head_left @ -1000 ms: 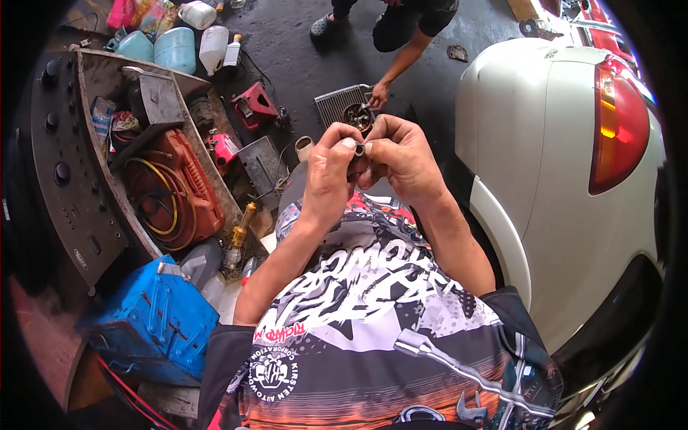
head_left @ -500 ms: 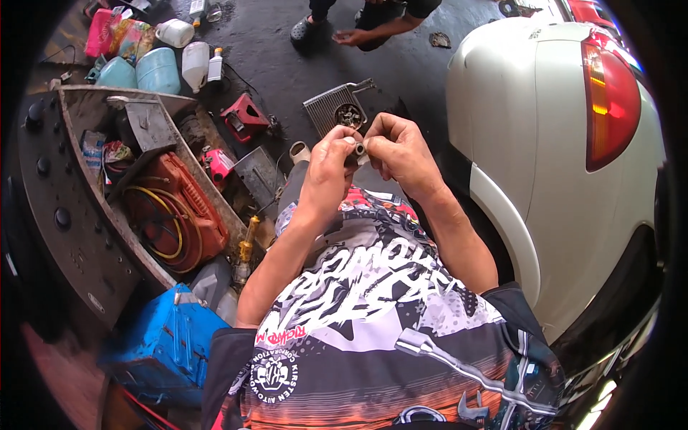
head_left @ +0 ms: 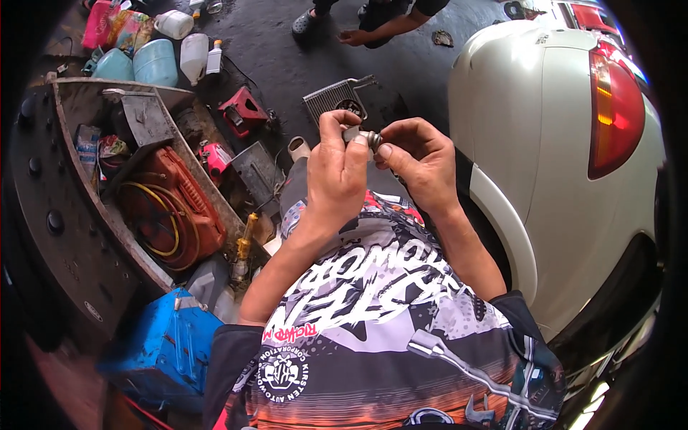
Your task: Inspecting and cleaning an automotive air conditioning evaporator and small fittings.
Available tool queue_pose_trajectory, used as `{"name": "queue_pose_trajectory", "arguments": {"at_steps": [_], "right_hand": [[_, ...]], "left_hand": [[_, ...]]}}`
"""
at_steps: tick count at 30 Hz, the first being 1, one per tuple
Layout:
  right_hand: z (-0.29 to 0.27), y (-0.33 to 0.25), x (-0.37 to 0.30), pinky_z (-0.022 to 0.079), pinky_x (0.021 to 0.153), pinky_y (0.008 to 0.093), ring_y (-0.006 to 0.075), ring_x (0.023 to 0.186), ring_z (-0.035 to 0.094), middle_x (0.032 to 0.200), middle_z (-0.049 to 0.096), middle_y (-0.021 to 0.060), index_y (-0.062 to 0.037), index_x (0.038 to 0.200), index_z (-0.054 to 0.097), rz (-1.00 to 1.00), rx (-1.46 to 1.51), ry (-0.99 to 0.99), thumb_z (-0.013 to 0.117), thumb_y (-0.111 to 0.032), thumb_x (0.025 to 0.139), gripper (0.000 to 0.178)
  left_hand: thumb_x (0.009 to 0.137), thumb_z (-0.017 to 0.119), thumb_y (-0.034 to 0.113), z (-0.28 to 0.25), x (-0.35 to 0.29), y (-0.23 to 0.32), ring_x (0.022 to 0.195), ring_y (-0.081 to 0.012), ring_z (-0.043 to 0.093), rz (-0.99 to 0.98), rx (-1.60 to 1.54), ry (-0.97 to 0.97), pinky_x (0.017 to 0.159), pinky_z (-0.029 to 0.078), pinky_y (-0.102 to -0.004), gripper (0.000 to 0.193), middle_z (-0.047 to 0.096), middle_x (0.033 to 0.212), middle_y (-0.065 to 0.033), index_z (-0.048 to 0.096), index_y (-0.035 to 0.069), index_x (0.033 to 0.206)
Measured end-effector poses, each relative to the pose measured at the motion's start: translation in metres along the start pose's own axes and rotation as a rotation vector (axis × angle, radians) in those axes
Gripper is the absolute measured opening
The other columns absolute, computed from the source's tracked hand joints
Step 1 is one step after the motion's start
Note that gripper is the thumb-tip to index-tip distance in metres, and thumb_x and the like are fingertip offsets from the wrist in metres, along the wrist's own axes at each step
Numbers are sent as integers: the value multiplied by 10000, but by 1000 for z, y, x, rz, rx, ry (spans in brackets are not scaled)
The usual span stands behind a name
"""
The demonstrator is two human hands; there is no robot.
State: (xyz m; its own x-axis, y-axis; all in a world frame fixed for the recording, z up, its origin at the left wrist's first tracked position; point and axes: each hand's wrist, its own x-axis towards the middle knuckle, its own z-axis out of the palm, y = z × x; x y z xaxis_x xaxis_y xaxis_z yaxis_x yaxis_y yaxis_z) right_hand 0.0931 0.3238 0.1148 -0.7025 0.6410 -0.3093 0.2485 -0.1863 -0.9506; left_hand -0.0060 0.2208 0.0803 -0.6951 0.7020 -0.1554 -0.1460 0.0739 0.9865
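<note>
Both my hands are raised in front of my chest and meet at a small grey metal part (head_left: 364, 134). My left hand (head_left: 337, 172) pinches it from the left with thumb and fingers. My right hand (head_left: 419, 161) grips its other end with fingertips. The part is mostly hidden by my fingers, so its exact shape is unclear. Below my hands lies a finned metal radiator-like block (head_left: 331, 95) on the dark floor.
A white car rear (head_left: 566, 165) with a red tail lamp stands at the right. A rusty open metal box (head_left: 86, 215) at the left holds an orange tool and hoses. A blue toolbox (head_left: 168, 344), plastic jugs (head_left: 154, 61), a red tool (head_left: 244, 111) and another person's hand (head_left: 355, 36) lie around.
My hands have stayed together on the small part, and my fingers have shifted on it. The view has tilted, so the other person's hand now sits higher in the frame.
</note>
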Motion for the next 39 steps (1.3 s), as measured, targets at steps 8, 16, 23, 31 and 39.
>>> {"name": "queue_pose_trajectory", "arguments": {"at_steps": [8,16,23,31,39], "right_hand": [[-10,-16,-10,536,669,236,102,734,648,827,681,66,31,958,627,-9,72,29,668,1,838,130],[-25,-20,-24,546,733,246,101,784,648,881,675,65,32,977,617,-99,122,32,665,18,810,174],[-34,-25,-27,529,729,226,83,796,630,878,660,50,35,966,609,-82,50,-7,636,39,780,188],[-26,-4,-32,521,706,223,69,747,629,825,666,35,27,956,612,-158,-198,76,682,-4,764,207],[-37,10,-33,513,818,245,104,887,643,962,681,56,12,1066,626,-127,49,44,703,-14,813,265]], "left_hand": [[943,470,192,13,-10,15,666,-263,656,117,-31,10,616,503,-344,271,623,745,-146,403,-13,1107],[939,479,150,33,-21,30,664,-225,664,201,-53,-4,606,509,-317,258,624,739,-128,397,-12,1122],[931,483,139,36,-27,25,601,-229,625,251,2,-73,573,484,-336,265,605,730,-143,404,-16,1130],[934,439,156,42,-32,8,599,-244,586,165,-4,-47,577,447,-366,248,560,689,-152,423,-15,1113],[950,416,185,47,-30,6,620,-22,373,-157,-389,-66,508,305,-183,211,448,799,18,404,64,1122]]}}
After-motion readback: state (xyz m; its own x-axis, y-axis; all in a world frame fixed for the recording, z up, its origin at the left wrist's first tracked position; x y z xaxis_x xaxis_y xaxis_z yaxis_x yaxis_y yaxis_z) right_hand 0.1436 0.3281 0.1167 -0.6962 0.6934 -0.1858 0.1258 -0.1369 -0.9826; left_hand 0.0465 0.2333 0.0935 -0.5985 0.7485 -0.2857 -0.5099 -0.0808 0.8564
